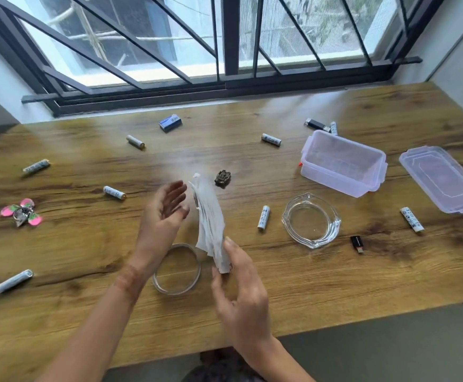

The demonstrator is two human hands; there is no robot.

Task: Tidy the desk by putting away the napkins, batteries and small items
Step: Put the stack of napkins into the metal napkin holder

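Napkins [209,216] pinched by right hand [241,293]; left hand [164,216] fingers [176,188] spread; wooden desk [87,244], barred window [321,23] behind.

A wooden worktop [252,285] is strewn with white batteries [114,192]. A clear box [332,179] and a loose lid [442,179] are set at the right, a glass ashtray [285,220] nearer the front, a pink spinner [21,212] at the left

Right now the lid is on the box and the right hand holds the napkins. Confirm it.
Wrong on the lid: it lies on the desk to the right of the box, which stands open. The right hand does hold the napkins. The head view shows it.
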